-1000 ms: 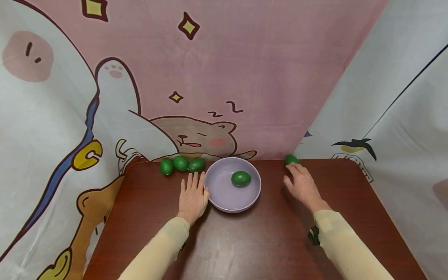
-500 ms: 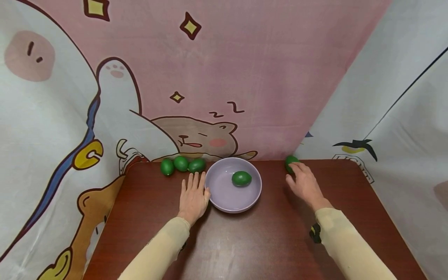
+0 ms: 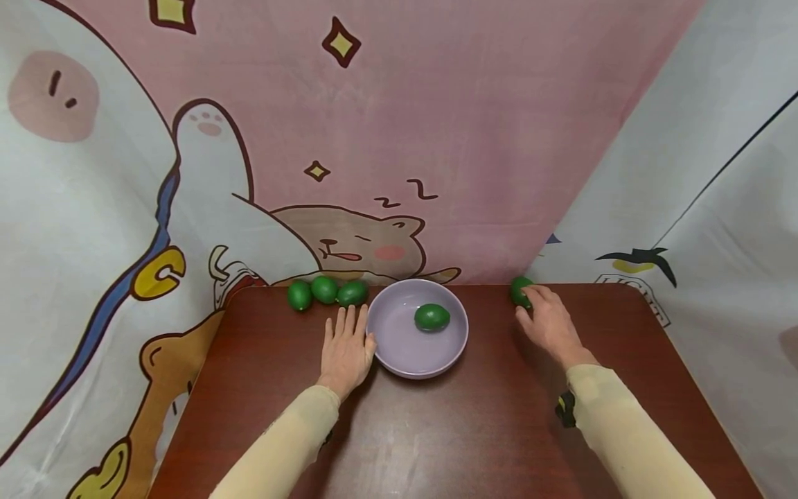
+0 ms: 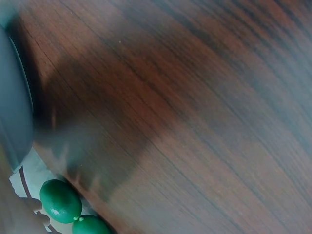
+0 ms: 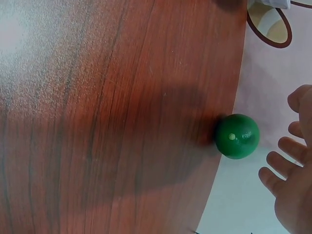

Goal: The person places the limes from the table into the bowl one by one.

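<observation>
At far edge of table: right hand, loosely spread, shifted rightward, baring more of lime; lime not yet held. Left hand spread beside bowl.

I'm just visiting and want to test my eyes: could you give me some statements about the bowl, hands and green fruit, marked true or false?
1. The purple bowl holds one lime. True.
2. The left hand grasps a lime. False: the left hand's fingers are straight, beside the bowl.
3. Three limes lie left of the bowl. True.
4. The right hand is inside the bowl. False: the right hand is at another lime, right of the bowl.
</observation>
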`<move>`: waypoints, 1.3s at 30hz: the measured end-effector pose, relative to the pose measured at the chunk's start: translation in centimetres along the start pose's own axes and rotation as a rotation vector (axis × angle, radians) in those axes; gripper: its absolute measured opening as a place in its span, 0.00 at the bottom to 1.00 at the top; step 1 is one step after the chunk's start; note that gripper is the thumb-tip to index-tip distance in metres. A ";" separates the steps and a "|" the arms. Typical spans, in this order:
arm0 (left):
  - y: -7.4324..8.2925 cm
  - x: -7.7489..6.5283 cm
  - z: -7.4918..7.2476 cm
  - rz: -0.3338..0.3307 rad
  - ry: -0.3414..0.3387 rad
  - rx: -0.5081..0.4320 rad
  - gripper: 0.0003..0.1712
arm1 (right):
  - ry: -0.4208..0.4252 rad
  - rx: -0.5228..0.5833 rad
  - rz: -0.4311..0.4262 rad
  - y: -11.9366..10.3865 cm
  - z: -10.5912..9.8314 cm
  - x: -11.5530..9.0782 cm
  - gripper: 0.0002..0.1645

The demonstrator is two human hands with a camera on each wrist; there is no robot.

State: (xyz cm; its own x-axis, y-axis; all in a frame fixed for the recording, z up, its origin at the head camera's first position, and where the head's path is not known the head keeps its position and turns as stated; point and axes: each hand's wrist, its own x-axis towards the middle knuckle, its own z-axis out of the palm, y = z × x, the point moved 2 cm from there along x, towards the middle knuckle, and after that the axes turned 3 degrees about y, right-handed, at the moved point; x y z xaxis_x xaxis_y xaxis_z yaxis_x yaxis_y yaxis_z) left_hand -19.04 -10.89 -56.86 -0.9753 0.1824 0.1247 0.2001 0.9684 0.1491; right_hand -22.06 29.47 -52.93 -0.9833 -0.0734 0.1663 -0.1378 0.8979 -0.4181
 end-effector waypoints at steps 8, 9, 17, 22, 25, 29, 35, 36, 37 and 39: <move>-0.1 0.0 0.1 0.003 0.013 0.008 0.36 | -0.004 -0.003 0.004 0.4 -0.5 0.4 0.30; -0.1 0.0 0.1 0.004 0.012 0.007 0.36 | -0.007 0.000 0.007 0.5 -0.6 0.5 0.30; -0.1 0.0 -0.1 -0.004 -0.019 0.013 0.36 | -0.063 0.008 0.040 0.8 -1.2 0.9 0.30; 0.0 0.0 -0.3 0.002 -0.008 0.004 0.36 | -0.086 -0.003 0.051 0.9 -1.5 1.1 0.32; 0.0 0.0 -0.3 0.000 -0.008 0.003 0.36 | -0.096 -0.005 0.054 0.9 -1.6 1.3 0.32; 0.0 0.0 -0.2 -0.002 -0.007 -0.002 0.36 | -0.104 -0.007 0.057 0.9 -1.6 1.5 0.32; -0.1 0.0 0.0 -0.003 0.000 -0.005 0.36 | -0.108 -0.015 0.047 0.8 -1.5 1.8 0.32; -0.1 0.0 0.0 -0.003 0.000 -0.005 0.36 | -0.108 -0.016 0.046 0.8 -1.5 1.9 0.32; -0.1 0.0 -0.1 -0.003 0.000 -0.005 0.36 | -0.108 -0.017 0.046 0.8 -1.5 1.9 0.32; -0.1 0.0 -0.1 -0.002 -0.001 -0.008 0.36 | -0.106 -0.016 0.047 0.9 -1.4 2.0 0.32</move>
State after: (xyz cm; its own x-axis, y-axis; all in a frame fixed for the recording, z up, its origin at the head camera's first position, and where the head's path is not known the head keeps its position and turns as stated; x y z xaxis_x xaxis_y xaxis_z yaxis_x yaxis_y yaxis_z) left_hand -19.04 -10.99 -56.77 -0.9758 0.1804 0.1235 0.1987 0.9674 0.1571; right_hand -23.98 30.68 -51.74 -0.9958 -0.0758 0.0508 -0.0900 0.9082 -0.4088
